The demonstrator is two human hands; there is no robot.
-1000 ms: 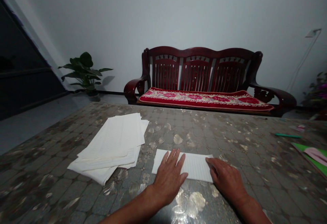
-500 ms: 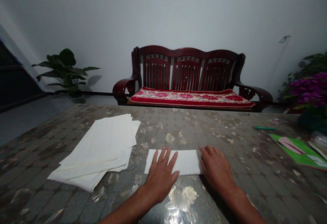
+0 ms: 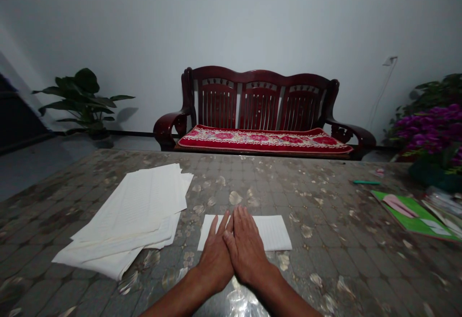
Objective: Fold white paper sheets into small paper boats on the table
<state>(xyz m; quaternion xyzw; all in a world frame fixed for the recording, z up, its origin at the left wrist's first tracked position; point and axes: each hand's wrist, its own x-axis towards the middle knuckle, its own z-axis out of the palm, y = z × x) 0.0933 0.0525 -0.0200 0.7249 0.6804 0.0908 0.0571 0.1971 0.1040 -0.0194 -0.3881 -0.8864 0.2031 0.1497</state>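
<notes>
A folded sheet of lined paper (image 3: 273, 233) lies flat on the patterned table (image 3: 325, 211) in front of me. My left hand (image 3: 217, 254) rests on its left half, palm down with the fingers stretched out. Right beside it, my right hand (image 3: 248, 247) lies flat on the middle of the paper, its thumb over the edge of my left hand. Both hands press on the paper and neither grips it. The strip's right end shows uncovered, while its middle is hidden under my hands.
A loose stack of papers (image 3: 133, 206) spreads out on the left. At the right lie a green pen (image 3: 366, 182) and a green booklet (image 3: 397, 216) near purple flowers (image 3: 429, 126). Behind the table stands a wooden bench (image 3: 260, 100) with a red cover.
My right hand has moved left from the paper's right end to its middle, against my left hand. The view has shifted slightly.
</notes>
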